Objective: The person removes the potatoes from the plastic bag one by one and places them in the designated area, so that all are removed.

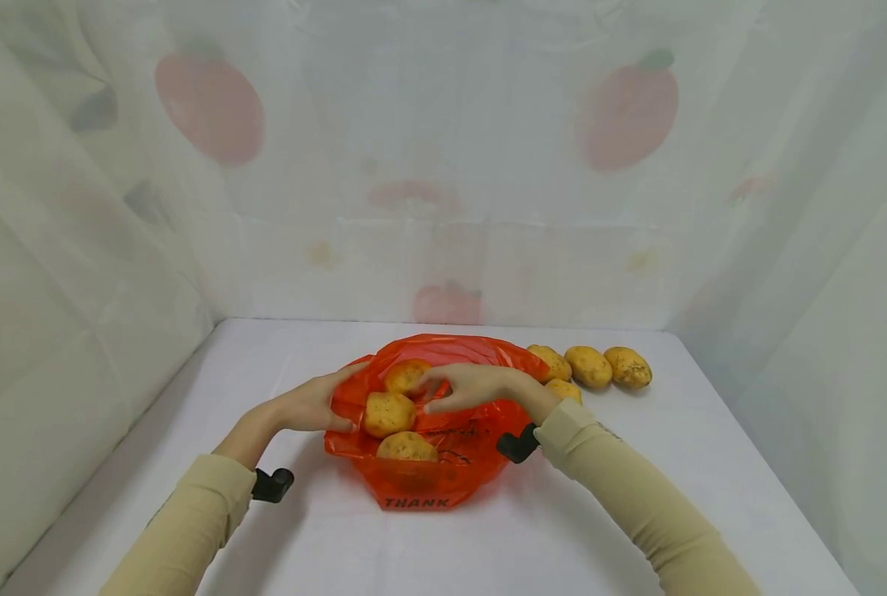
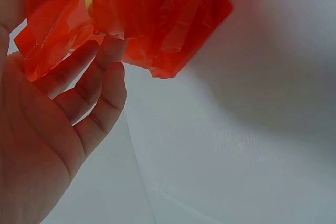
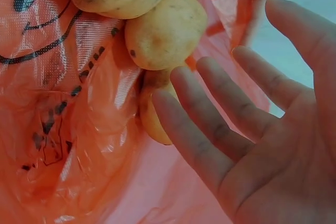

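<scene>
A red plastic bag [image 1: 443,480] printed with black lettering lies with its mouth spread wide. Inside it are three potatoes: a back potato [image 1: 405,375], a middle potato [image 1: 388,415] and a front potato [image 1: 407,447]. My left hand [image 1: 311,403] holds the bag's left edge, with the film [image 2: 152,14] between thumb and fingers in the left wrist view. Over the bag's opening reaches my right hand [image 1: 467,386], its fingers extended and slightly spread. In the right wrist view its fingertips [image 3: 167,103] overlap the farthest potato [image 3: 152,116], and nothing is gripped.
Outside the bag, behind my right wrist, lie several more potatoes [image 1: 589,367]; one nearer potato [image 1: 565,390] is partly hidden by that arm. The white table [image 1: 324,538] is bordered by pale curtains [image 1: 443,149] at the back and both sides.
</scene>
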The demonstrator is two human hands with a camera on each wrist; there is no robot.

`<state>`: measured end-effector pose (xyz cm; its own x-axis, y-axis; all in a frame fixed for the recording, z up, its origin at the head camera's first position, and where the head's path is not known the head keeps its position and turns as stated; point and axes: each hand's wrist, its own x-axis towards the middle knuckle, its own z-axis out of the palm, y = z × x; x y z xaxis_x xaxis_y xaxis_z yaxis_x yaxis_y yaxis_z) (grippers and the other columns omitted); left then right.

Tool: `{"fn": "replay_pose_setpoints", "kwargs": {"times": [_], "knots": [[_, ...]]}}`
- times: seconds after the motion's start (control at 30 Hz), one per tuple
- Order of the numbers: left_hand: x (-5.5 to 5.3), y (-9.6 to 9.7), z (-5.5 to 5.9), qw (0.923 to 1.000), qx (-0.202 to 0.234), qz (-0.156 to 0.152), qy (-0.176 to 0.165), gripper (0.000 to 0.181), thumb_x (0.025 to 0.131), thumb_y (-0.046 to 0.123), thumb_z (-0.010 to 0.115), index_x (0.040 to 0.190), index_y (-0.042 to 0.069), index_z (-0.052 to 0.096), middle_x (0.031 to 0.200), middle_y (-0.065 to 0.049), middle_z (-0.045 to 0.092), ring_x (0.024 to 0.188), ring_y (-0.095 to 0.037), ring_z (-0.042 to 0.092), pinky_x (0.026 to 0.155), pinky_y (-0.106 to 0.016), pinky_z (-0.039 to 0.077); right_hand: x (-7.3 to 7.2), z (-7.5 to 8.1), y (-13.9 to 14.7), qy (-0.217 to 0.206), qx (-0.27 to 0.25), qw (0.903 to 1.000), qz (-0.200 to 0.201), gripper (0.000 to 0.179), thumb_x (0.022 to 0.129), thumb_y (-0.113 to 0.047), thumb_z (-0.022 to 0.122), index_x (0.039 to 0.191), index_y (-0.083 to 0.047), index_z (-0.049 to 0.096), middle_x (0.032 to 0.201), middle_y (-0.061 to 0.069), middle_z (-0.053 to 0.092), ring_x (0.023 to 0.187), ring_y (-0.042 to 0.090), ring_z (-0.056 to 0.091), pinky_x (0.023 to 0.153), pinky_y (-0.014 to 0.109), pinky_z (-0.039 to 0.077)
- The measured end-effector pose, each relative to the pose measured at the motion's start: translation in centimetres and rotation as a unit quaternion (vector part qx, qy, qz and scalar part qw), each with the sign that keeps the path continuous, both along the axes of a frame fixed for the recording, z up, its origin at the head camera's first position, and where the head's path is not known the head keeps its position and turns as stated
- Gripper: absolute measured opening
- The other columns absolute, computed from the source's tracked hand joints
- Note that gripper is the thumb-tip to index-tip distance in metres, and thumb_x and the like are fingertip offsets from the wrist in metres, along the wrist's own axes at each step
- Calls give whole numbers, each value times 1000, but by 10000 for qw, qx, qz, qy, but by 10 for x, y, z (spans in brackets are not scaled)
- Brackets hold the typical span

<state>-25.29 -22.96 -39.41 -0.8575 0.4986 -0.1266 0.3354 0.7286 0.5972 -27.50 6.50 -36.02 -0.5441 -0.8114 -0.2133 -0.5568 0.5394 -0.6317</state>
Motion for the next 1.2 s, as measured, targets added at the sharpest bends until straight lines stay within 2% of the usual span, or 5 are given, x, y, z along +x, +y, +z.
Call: {"fn": "replay_pose_setpoints", "kwargs": {"times": [0.13,0.37,0.7,1.0,1.2], "knots": [[-1,-1,-1,10000,12,-19,7,88,76,24,73,147,24,21,144,-8,36,123,-30,41,99,-52,37,-4,-7,-6,-160,79,9998,38,47,89,-36,58,130,-15,49,114,-5,60,109,11,52,90,25,44],[1,0,0,10000,-6,-16,17,89,76,25,74,147,24,21,142,-9,38,122,-30,42,98,-53,38,-7,-22,-16,-976,81,9952,53,46,89,-32,60,130,-16,47,113,-2,58,101,17,58,81,28,51],[1,1,5,9999,-36,67,-131,89,76,23,73,147,24,21,144,-10,36,122,-31,42,97,-53,39,-10,-38,-20,-1520,-80,9883,141,38,89,-25,60,124,-15,50,108,2,58,102,24,58,85,33,51],[2,3,6,9999,-44,87,-141,89,75,24,74,147,22,21,143,-12,36,125,-33,40,99,-54,37,-7,-45,-23,-1276,37,9910,410,41,89,-30,61,126,-18,51,112,-2,58,106,13,53,84,26,50],[1,4,4,9998,-120,132,-114,89,75,24,74,147,22,22,144,-12,36,126,-33,38,100,-55,35,-5,-47,-23,-929,198,9940,547,46,88,-37,59,131,-24,50,125,-11,51,116,8,46,90,21,43]]}}
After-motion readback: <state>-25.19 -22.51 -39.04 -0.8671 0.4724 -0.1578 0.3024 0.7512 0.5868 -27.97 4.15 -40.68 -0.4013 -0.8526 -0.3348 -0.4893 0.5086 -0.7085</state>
